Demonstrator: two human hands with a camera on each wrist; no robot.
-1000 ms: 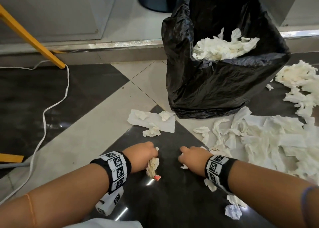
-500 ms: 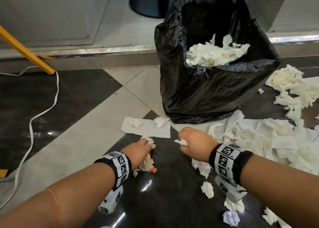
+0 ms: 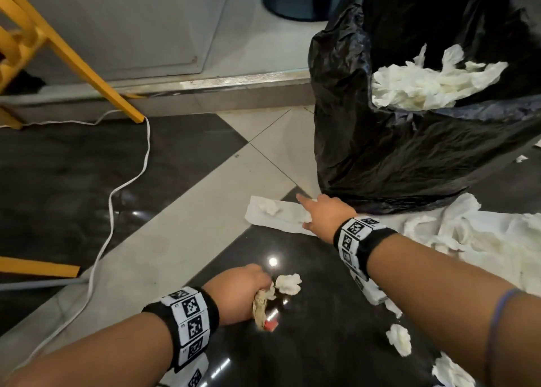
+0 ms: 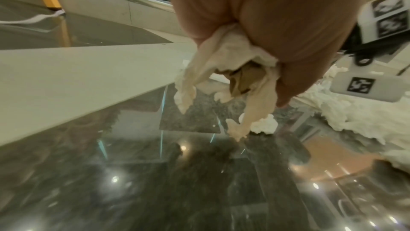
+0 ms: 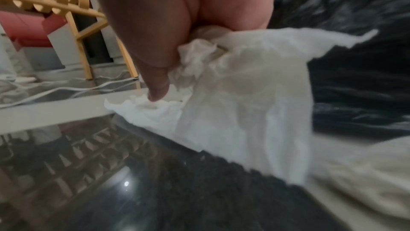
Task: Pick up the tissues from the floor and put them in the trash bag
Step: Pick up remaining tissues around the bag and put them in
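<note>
Tissues point(image 3: 279, 215) lie flat at frame centre under the right hand point(image 3: 325, 214), which pinches them; left hand point(image 3: 237, 293) clutches a wad point(image 3: 262, 304).

Eatery-like public interior: polished tiles point(image 3: 205, 199), pedestal table base point(image 3: 295, 0), yellow chair point(image 3: 87, 59).

Both forearms are bare. Each wrist wears a black band point(image 3: 363, 241) ringed with white square tiles printed with black coded markers, and a white camera block point(image 3: 193, 373) bearing the same markers hangs under the band. A thin purple loop point(image 3: 497, 322) circles the right forearm.
</note>
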